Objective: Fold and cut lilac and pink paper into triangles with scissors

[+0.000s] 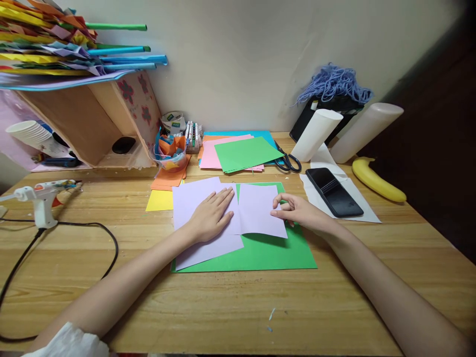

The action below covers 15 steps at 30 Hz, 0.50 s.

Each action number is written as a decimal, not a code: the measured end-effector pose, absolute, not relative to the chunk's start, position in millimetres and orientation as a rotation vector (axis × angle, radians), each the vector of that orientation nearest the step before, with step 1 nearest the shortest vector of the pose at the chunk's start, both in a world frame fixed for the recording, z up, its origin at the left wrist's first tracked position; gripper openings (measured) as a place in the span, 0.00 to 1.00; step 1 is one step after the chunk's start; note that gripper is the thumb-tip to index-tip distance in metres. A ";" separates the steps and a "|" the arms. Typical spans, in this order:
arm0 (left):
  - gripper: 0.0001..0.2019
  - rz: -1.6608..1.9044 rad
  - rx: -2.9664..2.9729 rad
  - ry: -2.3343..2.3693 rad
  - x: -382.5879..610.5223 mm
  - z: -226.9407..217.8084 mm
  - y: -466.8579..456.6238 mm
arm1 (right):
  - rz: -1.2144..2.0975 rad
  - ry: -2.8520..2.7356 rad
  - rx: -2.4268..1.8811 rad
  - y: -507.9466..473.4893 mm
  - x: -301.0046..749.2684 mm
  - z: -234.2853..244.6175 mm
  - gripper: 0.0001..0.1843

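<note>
My left hand point(211, 215) lies flat, fingers stretched out, pressing on a pale lilac sheet point(191, 198) on the wooden table point(238, 307). A smaller lilac sheet point(258, 210) lies just to its right, overlapping the first. My right hand point(299, 210) pinches the right edge of this smaller sheet between thumb and fingertips. Both lilac sheets rest on a large green sheet point(267, 253). A yellow sheet point(159, 201) pokes out at the left.
Stacked coloured papers point(241, 152), scissors point(288, 161), a black phone point(333, 192) on white paper, a banana point(375, 181), two white rolls point(316, 135), a cup of scraps point(171, 151), markers, tape, a glue gun point(42, 196) with cable, and a cardboard shelf point(92, 119).
</note>
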State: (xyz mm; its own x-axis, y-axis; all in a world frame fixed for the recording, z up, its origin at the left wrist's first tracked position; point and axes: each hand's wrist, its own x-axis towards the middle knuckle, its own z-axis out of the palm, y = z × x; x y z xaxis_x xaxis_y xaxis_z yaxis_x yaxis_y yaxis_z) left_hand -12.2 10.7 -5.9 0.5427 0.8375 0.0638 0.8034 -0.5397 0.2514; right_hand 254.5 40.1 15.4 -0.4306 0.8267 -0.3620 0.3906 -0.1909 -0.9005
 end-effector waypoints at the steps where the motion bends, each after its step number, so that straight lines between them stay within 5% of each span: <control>1: 0.27 0.257 2.584 1.390 -12.3 -6.2 11.0 | 1.655 -1.743 -1.410 39.8 255.6 16.4 0.18; 15: 0.27 0.200 2.573 1.413 -12.5 -6.8 11.9 | 1.694 -2.054 -1.447 35.4 260.3 28.1 0.18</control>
State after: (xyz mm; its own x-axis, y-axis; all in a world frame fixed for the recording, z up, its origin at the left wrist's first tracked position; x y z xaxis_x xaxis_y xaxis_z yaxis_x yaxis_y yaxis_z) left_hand -12.5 11.9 -6.8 0.5342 0.8451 0.0226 0.8181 -0.5235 0.2382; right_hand 260.3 35.4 28.1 -0.5391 0.7077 -0.4567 0.5830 -0.0778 -0.8087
